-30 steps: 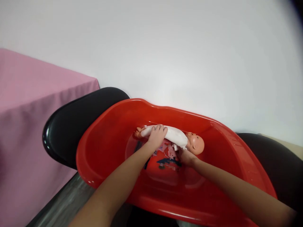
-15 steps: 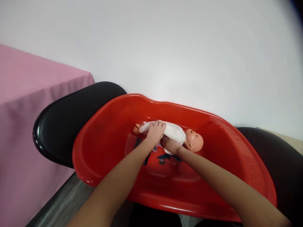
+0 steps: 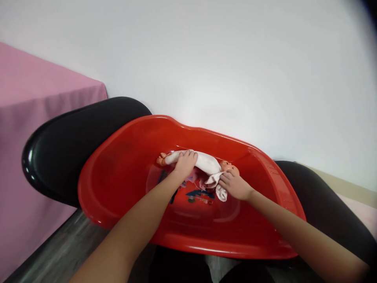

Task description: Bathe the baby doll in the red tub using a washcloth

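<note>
A baby doll (image 3: 207,162) with a white body lies on its side in a red baby bathtub (image 3: 118,173), feet to the left and head to the right. My left hand (image 3: 186,163) rests over the doll's hip and legs, fingers curled round it. Beside the doll's head, my right hand (image 3: 235,184) is closed on a crumpled white washcloth (image 3: 220,192), part of which hangs below the fingers. That hand covers part of the doll's face.
Black oval seats stand on both sides of the tub: the left seat (image 3: 70,145) and the right seat (image 3: 318,200). A pink-covered table (image 3: 50,82) is at far left. Behind the tub rises a white wall (image 3: 206,59). A coloured picture (image 3: 200,194) decorates the tub floor.
My right hand has moved from beside the doll's belly up to its head, bringing the washcloth along. My left hand stays on the doll. The view has shifted slightly.
</note>
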Demonstrator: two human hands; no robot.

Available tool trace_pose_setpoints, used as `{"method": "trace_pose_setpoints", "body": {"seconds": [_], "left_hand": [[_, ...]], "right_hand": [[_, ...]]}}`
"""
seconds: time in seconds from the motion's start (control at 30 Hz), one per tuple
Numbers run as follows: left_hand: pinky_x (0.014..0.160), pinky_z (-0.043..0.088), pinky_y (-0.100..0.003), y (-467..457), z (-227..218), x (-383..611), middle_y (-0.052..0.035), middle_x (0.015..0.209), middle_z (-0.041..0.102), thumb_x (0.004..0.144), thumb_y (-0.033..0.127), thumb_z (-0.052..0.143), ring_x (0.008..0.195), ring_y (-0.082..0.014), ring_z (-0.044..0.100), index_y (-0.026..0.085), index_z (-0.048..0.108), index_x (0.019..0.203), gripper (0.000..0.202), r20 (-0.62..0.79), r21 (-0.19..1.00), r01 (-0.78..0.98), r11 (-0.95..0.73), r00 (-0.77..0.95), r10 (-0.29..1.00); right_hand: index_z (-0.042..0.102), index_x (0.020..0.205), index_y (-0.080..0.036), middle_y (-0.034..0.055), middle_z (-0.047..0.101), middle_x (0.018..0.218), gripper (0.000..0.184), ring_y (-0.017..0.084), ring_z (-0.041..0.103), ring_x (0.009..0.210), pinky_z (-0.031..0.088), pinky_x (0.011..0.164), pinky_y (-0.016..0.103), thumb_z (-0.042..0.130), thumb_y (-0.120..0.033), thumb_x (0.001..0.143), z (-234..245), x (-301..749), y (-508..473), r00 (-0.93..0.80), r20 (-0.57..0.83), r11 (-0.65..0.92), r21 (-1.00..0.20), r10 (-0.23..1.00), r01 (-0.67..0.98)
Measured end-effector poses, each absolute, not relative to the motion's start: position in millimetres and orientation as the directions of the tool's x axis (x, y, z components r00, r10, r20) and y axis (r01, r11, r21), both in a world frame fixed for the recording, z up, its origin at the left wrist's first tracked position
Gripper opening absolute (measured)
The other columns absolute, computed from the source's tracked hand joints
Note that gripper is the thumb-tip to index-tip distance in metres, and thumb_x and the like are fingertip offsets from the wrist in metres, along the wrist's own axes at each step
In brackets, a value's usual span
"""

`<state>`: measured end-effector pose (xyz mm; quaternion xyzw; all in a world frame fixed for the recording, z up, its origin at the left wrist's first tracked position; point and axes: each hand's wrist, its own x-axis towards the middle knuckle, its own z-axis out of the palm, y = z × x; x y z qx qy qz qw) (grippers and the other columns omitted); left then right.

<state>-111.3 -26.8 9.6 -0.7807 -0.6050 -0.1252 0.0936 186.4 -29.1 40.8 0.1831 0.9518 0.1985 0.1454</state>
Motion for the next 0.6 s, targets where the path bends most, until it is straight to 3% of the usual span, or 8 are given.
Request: {"method": "trace_pose_setpoints", "body": {"seconds": [0.13, 0.27, 0.33, 0.47, 0.6], "left_hand": [[0.099, 0.052, -0.054, -27.6, 10.0, -111.1, -0.0214, 0.138, 0.068, 0.108, 0.008, 0.046, 0.127, -0.0375, 0.06, 0.007, 0.064, 0.14, 0.036, 0.31, 0.001, 0.969, -0.246, 0.234, 0.922], [0.101, 0.051, -0.054, -27.0, 10.1, -110.3, -0.0215, 0.137, 0.068, 0.108, 0.007, 0.047, 0.127, -0.0375, 0.06, 0.008, 0.064, 0.14, 0.037, 0.306, 0.016, 0.969, -0.248, 0.231, 0.924], [0.101, 0.051, -0.055, -26.6, 10.4, -110.0, -0.0221, 0.138, 0.068, 0.107, 0.006, 0.047, 0.127, -0.0379, 0.06, 0.008, 0.064, 0.14, 0.037, 0.306, 0.024, 0.969, -0.247, 0.228, 0.924], [0.101, 0.051, -0.055, -26.3, 12.1, -109.5, -0.0217, 0.138, 0.068, 0.108, 0.008, 0.047, 0.127, -0.0379, 0.06, 0.008, 0.064, 0.141, 0.037, 0.304, 0.023, 0.97, -0.241, 0.223, 0.926], [0.1, 0.053, -0.053, -26.9, 13.1, -108.8, -0.0207, 0.137, 0.068, 0.109, 0.012, 0.051, 0.127, -0.037, 0.061, 0.009, 0.064, 0.139, 0.032, 0.294, 0.027, 0.973, -0.231, 0.213, 0.932]], "right_hand": [[0.079, 0.126, -0.012, 0.0222, 0.074, 0.13, 0.031, 0.036, 0.064, 0.122, 0.046, 0.107, 0.051, 0.056, -0.015, 0.105, 41.4, 198.6, -36.8, -0.75, -0.201, 0.75, 0.408, 0.63, 0.521], [0.08, 0.129, -0.017, 0.0178, 0.078, 0.123, 0.031, 0.033, 0.068, 0.118, 0.048, 0.1, 0.044, 0.062, -0.019, 0.104, 31.4, 208.9, -46.8, -0.646, -0.329, 0.725, 0.339, 0.688, 0.6], [0.08, 0.129, -0.017, 0.0164, 0.078, 0.12, 0.03, 0.032, 0.068, 0.117, 0.048, 0.103, 0.045, 0.061, -0.018, 0.105, 27.6, 202.3, -52.1, -0.707, -0.329, 0.778, 0.318, 0.626, 0.541], [0.08, 0.112, -0.015, 0.0159, 0.077, 0.116, 0.03, 0.03, 0.066, 0.116, 0.049, 0.103, 0.045, 0.05, -0.016, 0.111, 12.8, 151.0, -61.1, -0.902, -0.28, 0.928, 0.273, 0.33, 0.254], [0.076, 0.12, -0.014, 0.0158, 0.076, 0.123, 0.036, 0.026, 0.065, 0.117, 0.052, 0.1, 0.041, 0.04, -0.015, 0.113, -13.3, 72.4, -48.6, -0.948, -0.277, 0.965, 0.247, 0.159, 0.089]]}}
